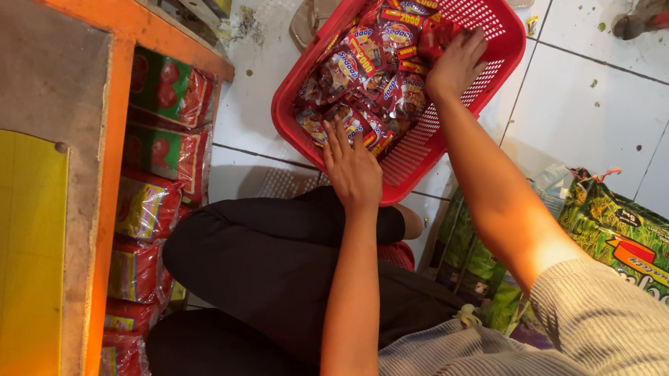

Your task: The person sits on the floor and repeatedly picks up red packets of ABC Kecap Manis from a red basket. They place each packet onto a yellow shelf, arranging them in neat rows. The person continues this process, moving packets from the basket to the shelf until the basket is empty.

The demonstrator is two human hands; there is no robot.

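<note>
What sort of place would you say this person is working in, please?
Probably a small grocery shop. A red basket on the tiled floor holds many red snack packets, more packets line an orange shelf, and both hands reach into the basket.

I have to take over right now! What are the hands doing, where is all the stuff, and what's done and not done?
Left hand: lies flat on the red snack packets at the near side of the red basket; nothing gripped that I can see.
Right hand: fingers curled over packets at the basket's far side; whether it grips one is unclear.
Basket: on the white tile floor, about half filled.
Done: packets of several kinds already stand in rows on the orange shelf.
Left: the packets in the basket.
</note>
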